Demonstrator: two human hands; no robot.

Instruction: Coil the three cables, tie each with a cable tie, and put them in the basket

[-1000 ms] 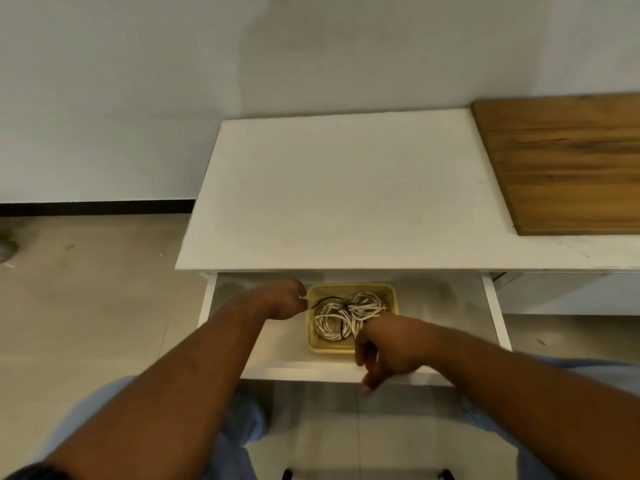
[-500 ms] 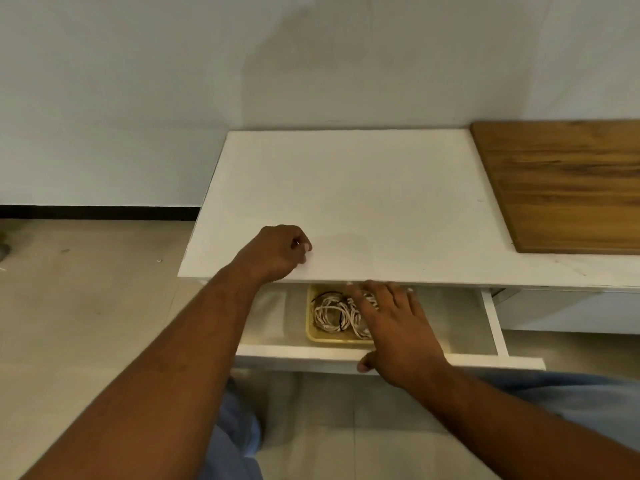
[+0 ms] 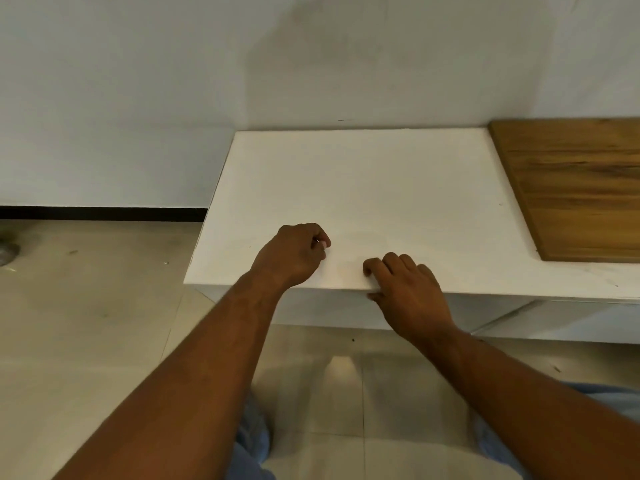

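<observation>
The drawer front point(image 3: 329, 308) sits flush under the white cabinet top point(image 3: 363, 188), so the yellow basket and the coiled cables are out of sight. My left hand point(image 3: 294, 254) rests on the top near its front edge, fingers curled into a loose fist with nothing visible in it. My right hand point(image 3: 405, 289) lies over the front edge, fingertips on the top and thumb against the drawer front, holding nothing.
A wooden board point(image 3: 575, 188) covers the top to the right. A second white drawer front point(image 3: 561, 320) is at the right, below the top. Tiled floor point(image 3: 86, 323) spreads left and below, and a plain wall point(image 3: 311, 64) stands behind.
The drawer with the basket of cables has slid shut under the top. My left hand came out of the drawer onto the top; my right hand followed the drawer front inward.
</observation>
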